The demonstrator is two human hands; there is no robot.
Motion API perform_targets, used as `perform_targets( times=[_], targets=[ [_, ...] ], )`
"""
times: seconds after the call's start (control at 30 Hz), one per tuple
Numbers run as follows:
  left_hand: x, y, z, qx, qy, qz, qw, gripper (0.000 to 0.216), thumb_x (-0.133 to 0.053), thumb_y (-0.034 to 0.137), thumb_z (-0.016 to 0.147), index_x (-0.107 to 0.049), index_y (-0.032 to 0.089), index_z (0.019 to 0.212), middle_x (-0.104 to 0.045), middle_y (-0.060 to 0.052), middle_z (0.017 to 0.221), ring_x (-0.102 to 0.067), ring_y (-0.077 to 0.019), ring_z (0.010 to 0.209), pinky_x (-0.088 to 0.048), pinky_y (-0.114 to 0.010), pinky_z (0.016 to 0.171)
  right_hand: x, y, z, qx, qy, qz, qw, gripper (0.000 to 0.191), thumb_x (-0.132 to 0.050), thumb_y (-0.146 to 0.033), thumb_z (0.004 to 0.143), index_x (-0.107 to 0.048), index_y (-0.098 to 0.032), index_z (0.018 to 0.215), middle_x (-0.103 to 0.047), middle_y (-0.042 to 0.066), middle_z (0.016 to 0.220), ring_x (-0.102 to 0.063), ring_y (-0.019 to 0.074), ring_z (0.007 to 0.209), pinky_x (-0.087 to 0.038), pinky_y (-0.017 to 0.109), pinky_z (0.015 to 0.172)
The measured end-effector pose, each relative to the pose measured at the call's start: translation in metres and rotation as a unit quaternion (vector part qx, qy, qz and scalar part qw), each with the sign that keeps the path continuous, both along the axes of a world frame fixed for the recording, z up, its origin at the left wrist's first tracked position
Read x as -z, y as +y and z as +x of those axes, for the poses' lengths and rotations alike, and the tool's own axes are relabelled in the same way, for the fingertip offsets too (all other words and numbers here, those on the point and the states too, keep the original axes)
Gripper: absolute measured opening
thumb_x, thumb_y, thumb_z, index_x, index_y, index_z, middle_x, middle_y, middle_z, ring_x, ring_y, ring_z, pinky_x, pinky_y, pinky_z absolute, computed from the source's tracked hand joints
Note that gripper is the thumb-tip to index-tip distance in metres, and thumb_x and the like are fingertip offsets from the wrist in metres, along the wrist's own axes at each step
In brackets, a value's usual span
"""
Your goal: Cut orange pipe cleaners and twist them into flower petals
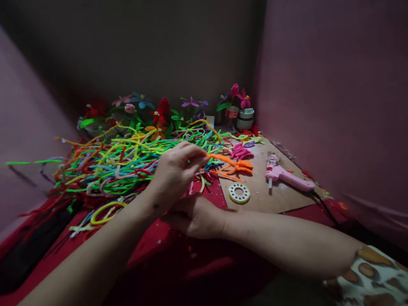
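My left hand point(180, 170) pinches one end of a fuzzy orange pipe cleaner point(223, 159) between thumb and fingertips. It stretches to the right toward a folded orange pipe-cleaner bunch point(245, 166) over the board. Just below, my right hand point(200, 216) is curled under the left wrist, its fingertips in shadow, so whatever it may hold is hidden. Behind the left hand spreads a big tangled heap of pipe cleaners point(140, 148) in green, yellow, red and blue. A pink pipe-cleaner bunch point(241, 151) lies just past the orange one.
On the brown board point(255, 199) are a pink glue gun point(288, 176) with a dark cord and a roll of tape point(239, 193). Pipe-cleaner flowers point(159, 112) and a lidded jar point(245, 118) line the back. Red cloth point(159, 242) covers the table; a pink wall point(334, 85) rises at right.
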State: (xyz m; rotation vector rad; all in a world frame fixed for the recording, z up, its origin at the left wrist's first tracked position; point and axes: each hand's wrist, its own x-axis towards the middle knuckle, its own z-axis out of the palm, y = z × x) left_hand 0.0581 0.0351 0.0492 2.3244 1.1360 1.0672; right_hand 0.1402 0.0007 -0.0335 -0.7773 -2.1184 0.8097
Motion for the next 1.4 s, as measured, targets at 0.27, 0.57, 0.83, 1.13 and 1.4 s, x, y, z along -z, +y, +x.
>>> perform_targets(
  times=[0.27, 0.57, 0.83, 1.13, 1.4],
  targets=[
    [0.025, 0.055, 0.09, 0.065, 0.218, -0.074, 0.971, 0.017, -0.056, 0.027, 0.071, -0.067, 0.014, 0.066, -0.055, -0.001, 0.056, -0.046, -0.0113, 0.055, -0.03, -0.023, 0.052, 0.003, 0.006, 0.004, -0.097, -0.092, 0.077, 0.988, 0.021, -0.047, -0.025, 0.078, -0.065, -0.015, 0.076, -0.068, 0.005, 0.077, -0.059, 0.0145, 0.07, -0.039, 0.021, 0.059],
    [0.04, 0.072, 0.099, 0.028, 0.242, -0.098, 0.965, 0.016, -0.059, 0.019, 0.062, -0.058, 0.015, 0.047, -0.038, 0.003, 0.04, -0.038, -0.01, 0.045, -0.023, -0.024, 0.045, 0.003, 0.012, 0.005, -0.113, -0.102, 0.112, 0.982, 0.021, -0.048, -0.025, 0.076, -0.067, -0.014, 0.075, -0.07, 0.006, 0.082, -0.061, 0.0152, 0.073, -0.04, 0.021, 0.06],
    [0.024, 0.067, 0.094, 0.027, 0.217, -0.171, 0.961, 0.015, -0.057, 0.021, 0.06, -0.057, 0.014, 0.046, -0.039, 0.003, 0.038, -0.036, -0.0086, 0.04, -0.022, -0.022, 0.04, 0.005, 0.011, 0.002, -0.105, -0.084, 0.127, 0.983, 0.019, -0.048, -0.021, 0.075, -0.065, -0.014, 0.07, -0.071, 0.006, 0.075, -0.062, 0.0145, 0.067, -0.04, 0.021, 0.057],
    [0.018, 0.065, 0.089, 0.052, 0.163, -0.199, 0.965, 0.011, -0.064, 0.021, 0.06, -0.065, 0.012, 0.067, -0.05, 0.004, 0.047, -0.043, -0.0072, 0.044, -0.028, -0.018, 0.041, 0.001, 0.009, 0.004, -0.091, -0.105, 0.108, 0.984, 0.02, -0.048, -0.023, 0.076, -0.062, -0.015, 0.064, -0.068, 0.004, 0.068, -0.058, 0.0124, 0.061, -0.038, 0.02, 0.054],
    [-0.033, 0.027, 0.022, 0.021, -0.015, -0.174, 0.984, 0.015, -0.061, 0.027, 0.071, -0.068, 0.014, 0.075, -0.049, 0.003, 0.045, -0.038, -0.0049, 0.039, -0.026, -0.017, 0.038, 0.0, 0.003, 0.006, -0.076, -0.126, 0.081, 0.986, 0.023, -0.045, -0.027, 0.078, -0.054, -0.017, 0.059, -0.06, 0.0, 0.056, -0.048, 0.0091, 0.05, -0.03, 0.021, 0.048]
  ],
)
